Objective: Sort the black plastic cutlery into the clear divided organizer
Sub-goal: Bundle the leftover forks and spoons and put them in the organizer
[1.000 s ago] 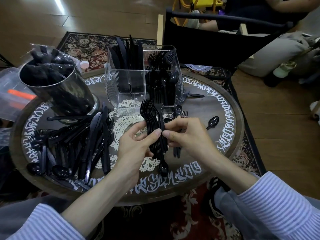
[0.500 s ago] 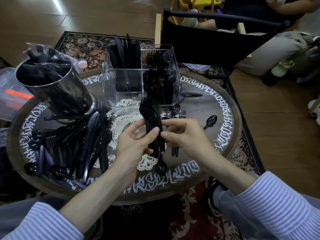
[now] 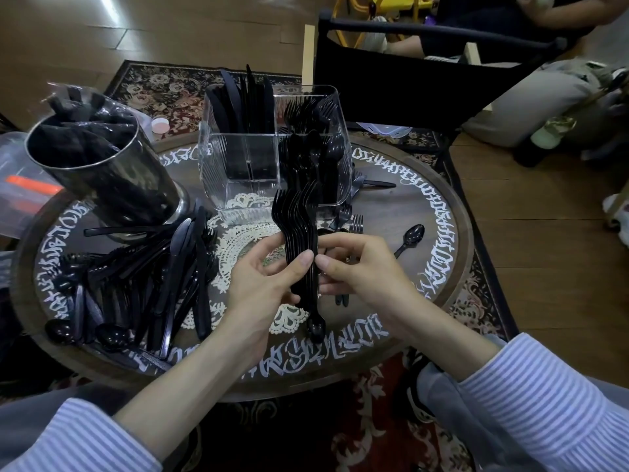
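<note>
Pinching a nested stack of forks [image 3: 299,240] between them, the left hand [image 3: 262,284] and right hand [image 3: 357,267] hold it upright above the table [image 3: 442,301]. Beyond, the organizer [image 3: 272,155] already holds knives, forks and spoons; a large loose pile [image 3: 146,277] remains unsorted at left.

A home living room: patterned rug [image 3: 163,86] on wooden floor [image 3: 544,267], low round table [image 3: 452,212].

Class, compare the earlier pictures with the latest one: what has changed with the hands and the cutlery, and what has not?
Little changed. Both hands, left hand and right hand, still hold the stack of forks upright and have lifted it slightly toward the clear organizer. The pile of cutlery, lone spoon and metal cup stayed put.
</note>
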